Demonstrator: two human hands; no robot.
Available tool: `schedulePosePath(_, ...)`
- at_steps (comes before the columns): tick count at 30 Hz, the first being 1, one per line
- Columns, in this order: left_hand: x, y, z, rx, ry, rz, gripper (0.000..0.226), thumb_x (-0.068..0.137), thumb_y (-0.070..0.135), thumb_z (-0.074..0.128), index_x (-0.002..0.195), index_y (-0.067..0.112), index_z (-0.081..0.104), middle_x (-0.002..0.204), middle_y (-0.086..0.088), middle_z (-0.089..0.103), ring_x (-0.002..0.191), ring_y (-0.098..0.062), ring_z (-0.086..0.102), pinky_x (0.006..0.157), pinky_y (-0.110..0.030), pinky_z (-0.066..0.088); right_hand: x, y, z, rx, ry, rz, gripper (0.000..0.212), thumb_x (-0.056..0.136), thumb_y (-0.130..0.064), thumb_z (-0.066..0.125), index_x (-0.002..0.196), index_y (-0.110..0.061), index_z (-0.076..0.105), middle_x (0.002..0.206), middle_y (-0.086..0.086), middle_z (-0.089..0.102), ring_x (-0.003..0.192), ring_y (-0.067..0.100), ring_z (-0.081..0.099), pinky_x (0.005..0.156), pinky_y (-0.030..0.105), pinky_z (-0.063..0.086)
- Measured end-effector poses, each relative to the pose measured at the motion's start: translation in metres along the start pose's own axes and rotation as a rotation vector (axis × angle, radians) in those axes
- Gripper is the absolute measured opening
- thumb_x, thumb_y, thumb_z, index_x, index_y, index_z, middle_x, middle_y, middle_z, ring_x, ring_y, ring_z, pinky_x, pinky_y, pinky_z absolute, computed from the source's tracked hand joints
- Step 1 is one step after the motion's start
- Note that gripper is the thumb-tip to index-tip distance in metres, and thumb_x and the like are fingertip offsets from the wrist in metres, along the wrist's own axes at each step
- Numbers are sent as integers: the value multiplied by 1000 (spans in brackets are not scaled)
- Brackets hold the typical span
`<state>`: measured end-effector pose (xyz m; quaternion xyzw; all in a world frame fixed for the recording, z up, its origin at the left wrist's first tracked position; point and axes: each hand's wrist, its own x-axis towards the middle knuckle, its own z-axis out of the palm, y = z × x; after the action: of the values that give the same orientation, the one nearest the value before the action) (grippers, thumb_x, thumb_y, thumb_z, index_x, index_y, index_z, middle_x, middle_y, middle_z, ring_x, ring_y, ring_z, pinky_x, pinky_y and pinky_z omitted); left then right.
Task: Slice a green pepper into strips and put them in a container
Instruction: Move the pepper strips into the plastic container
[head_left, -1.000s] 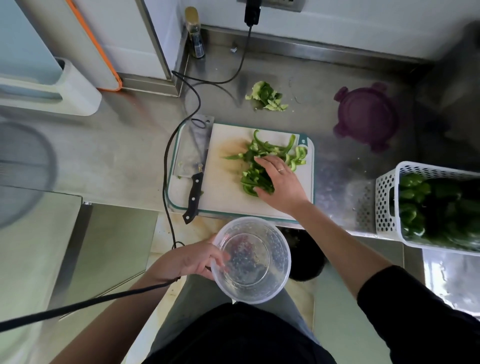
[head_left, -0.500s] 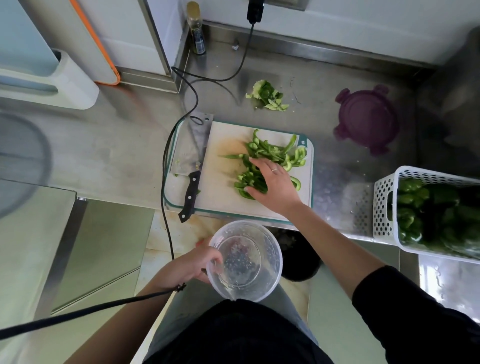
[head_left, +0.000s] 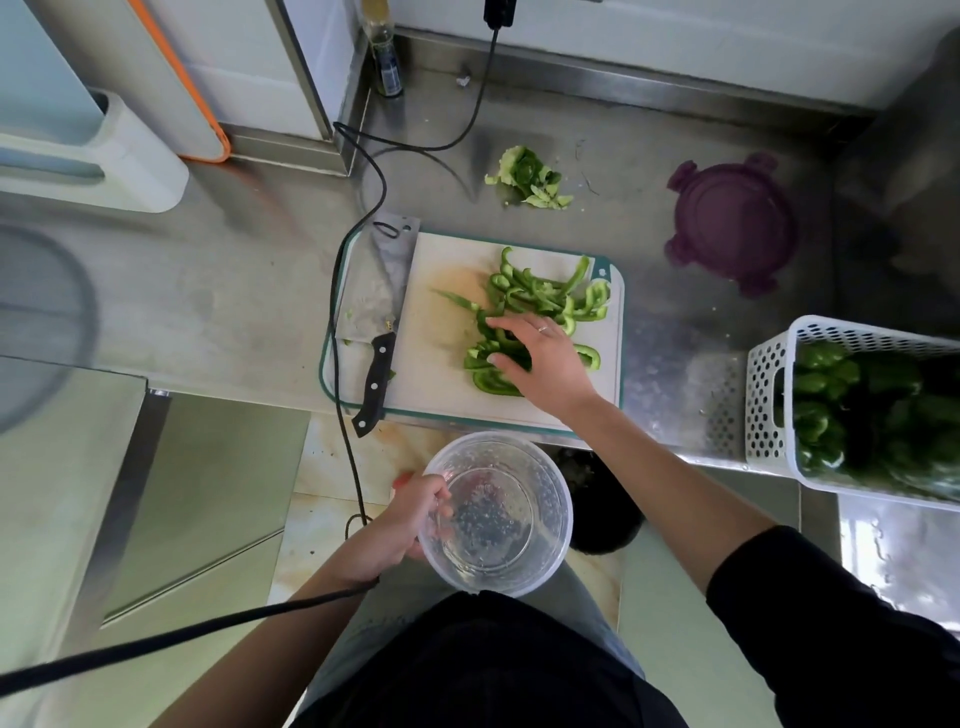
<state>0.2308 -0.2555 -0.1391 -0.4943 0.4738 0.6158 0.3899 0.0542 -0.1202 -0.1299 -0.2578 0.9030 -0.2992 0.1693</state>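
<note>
1. The right hand (head_left: 545, 364) lies over the pepper strips (head_left: 540, 301) on the cutting board (head_left: 441, 332), fingers spread and only slightly bent, thumb against the nearer clump – it is gathering them, and I cannot tell whether any strip is actually gripped yet

2. The left hand (head_left: 400, 525) grips the rim of the clear container (head_left: 496, 514), thumb hooked inside the wall, holding it in the air below the counter edge and apart from the board. It looks empty apart from droplets

3. Likely slip: the strips are curled, glossy and springy, so a loose handful could shed pieces into the gap between board and container and onto the floor

4. The container is thin, see-through plastic and appears wet; held by one edge only, it could tilt or twist when a handful lands off-centre

5. The cleaver (head_left: 376, 312) lies flat on the board's left side with its black riveted handle overhanging the near edge – a sweep of the forearm or the black cable (head_left: 337, 364) beside it could knock it off

6. The board is smooth and pale with a teal rim; it could skate on the brushed steel counter (head_left: 208, 291) if pushed hard
</note>
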Motion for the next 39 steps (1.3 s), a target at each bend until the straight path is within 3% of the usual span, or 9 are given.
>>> schedulePosePath(5,15,-3,-11,-14,-20,32,38,52,20,58,89,19,50,117,-11,52,109,-37,53,90,-51,49,-24,4,-13,88,423,64,28,94,-18,51,121,-13,58,117,-3,59,107,8,46,95,26,37)
schedulePosePath(8,19,1,-20,47,-37,96,45,60,12,52,105,19,49,127,-7,45,116,-32,48,90,-46,48,-21,28,-37,49,609,246,22,94,-10,42,109,-8,58,109,6,61,101,24,51,84,27,36)
schedulePosePath(12,24,5,-27,146,-57,88,81,51,15,47,130,28,37,131,-3,43,108,-26,52,92,-56,47,64,37,-72,-92,238,209,33,95,-12,38,123,-15,56,126,9,55,112,30,51,95,40,41)
schedulePosePath(16,10,11,-20,151,-54,12,82,51,12,46,131,27,35,121,-8,44,105,-32,53,89,-58,49,129,35,-66,-209,-112,242,29,100,-20,37,123,-17,55,127,14,53,118,31,46,98,39,40)
schedulePosePath(22,-9,6,-15,308,-28,53,55,79,8,42,129,25,28,126,-5,41,101,-27,58,67,-41,58,109,38,-50,-225,-72,262,20,97,-16,46,117,-15,51,121,12,49,117,30,38,98,41,37)
schedulePosePath(27,0,-1,-20,218,-64,25,70,64,14,47,132,25,34,129,-9,41,103,-28,58,84,-49,53,93,33,-53,-147,5,254,20,97,-15,44,113,-16,57,121,10,52,116,28,42,97,42,38)
schedulePosePath(31,0,-6,-14,111,-80,-75,22,67,15,47,89,20,47,112,-11,48,108,-34,52,90,-51,47,46,6,-52,18,244,29,26,95,-14,44,111,-17,65,114,3,64,109,25,53,95,42,42)
schedulePosePath(36,23,-16,-17,-55,-42,21,20,52,15,52,71,13,44,97,-12,44,96,-30,44,96,-50,40,-24,-5,-4,-120,-83,-67,41,96,-31,49,135,-21,48,136,3,50,128,23,37,109,39,29)
schedulePosePath(39,20,-14,-16,-115,-34,57,21,52,14,51,72,13,43,98,-12,40,93,-27,42,86,-44,44,-31,-4,7,-103,-29,-68,44,93,-30,54,136,-22,49,135,2,49,126,23,36,109,40,30)
